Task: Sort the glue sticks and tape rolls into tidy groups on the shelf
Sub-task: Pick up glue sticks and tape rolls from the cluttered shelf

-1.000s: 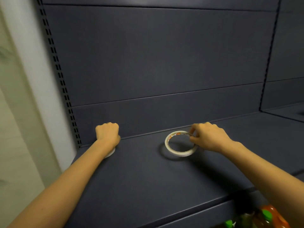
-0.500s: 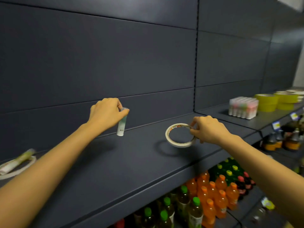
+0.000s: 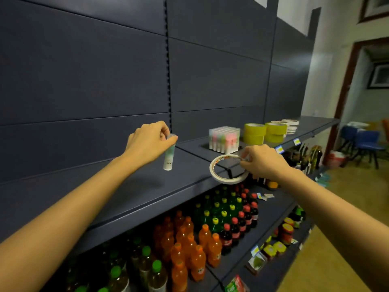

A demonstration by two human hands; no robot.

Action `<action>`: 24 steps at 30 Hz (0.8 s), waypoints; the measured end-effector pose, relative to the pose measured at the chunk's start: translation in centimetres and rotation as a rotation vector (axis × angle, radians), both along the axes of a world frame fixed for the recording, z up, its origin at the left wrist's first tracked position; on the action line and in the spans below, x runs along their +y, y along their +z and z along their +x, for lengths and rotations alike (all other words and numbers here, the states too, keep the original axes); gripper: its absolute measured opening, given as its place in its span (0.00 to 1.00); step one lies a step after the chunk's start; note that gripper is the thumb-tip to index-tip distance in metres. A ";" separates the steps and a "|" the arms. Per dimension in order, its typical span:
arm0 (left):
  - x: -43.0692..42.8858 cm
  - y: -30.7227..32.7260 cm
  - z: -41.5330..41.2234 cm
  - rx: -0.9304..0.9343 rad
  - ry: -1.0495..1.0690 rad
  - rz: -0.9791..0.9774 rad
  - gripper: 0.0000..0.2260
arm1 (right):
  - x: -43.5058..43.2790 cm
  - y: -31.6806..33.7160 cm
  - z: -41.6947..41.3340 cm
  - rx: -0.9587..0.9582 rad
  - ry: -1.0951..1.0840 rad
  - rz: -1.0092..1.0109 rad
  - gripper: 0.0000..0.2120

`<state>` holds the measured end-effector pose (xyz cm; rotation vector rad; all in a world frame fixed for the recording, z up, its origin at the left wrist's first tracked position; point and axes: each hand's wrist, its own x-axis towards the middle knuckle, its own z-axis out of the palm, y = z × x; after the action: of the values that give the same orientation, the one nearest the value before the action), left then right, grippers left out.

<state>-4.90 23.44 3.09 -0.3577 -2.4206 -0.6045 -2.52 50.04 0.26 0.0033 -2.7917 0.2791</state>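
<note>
**Glue stick in the left grip, tape roll in the right, both over the shelf**

The left grip [image 3: 147, 142] is closed to a pinch: thumb and fingertips hold the capped top of a glue stick [image 3: 169, 158], which hangs almost upright, its lower end just above the shelf [image 3: 126, 197]. The right grip [image 3: 263, 163] is also curled in, pinching the right rim of a thin white tape roll [image 3: 223, 181]. The roll lies nearly flat in the air over the shelf's front edge, where two shelf sections meet.

The shelf is dark blue with a panelled back wall. On the tier below stand rows of bottles [image 3: 189, 249] with orange, green and red caps. Further along the shelf stands a square pack of glue sticks [image 3: 224, 138]. Just beyond it are stacked yellow tape rolls [image 3: 254, 133], then flat white rolls [image 3: 291, 124]. Past the shelf's far end are a wooden floor [image 3: 347, 197], blue chairs [image 3: 366, 140] and a dark door frame [image 3: 345, 102].
</note>
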 end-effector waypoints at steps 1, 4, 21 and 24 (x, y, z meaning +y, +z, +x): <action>1.6 0.0 -0.5 0.002 -0.025 -0.003 0.10 | 1.5 -0.2 -0.3 -0.002 -0.009 -0.004 0.13; 6.6 0.2 -2.2 -0.009 -0.098 0.004 0.10 | 5.7 -0.7 -1.3 -0.003 -0.035 -0.029 0.12; 26.9 0.3 -18.9 0.026 -0.080 -0.286 0.10 | 25.8 -1.7 -15.1 0.010 -0.083 -0.035 0.10; 28.4 0.2 -21.2 0.020 -0.012 -0.319 0.10 | 27.6 -1.8 -17.7 0.010 -0.050 -0.050 0.11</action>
<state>-26.11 51.83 3.25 -0.5069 -2.4974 -0.2154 -20.20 77.69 -1.54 -0.0768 -2.7697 0.3357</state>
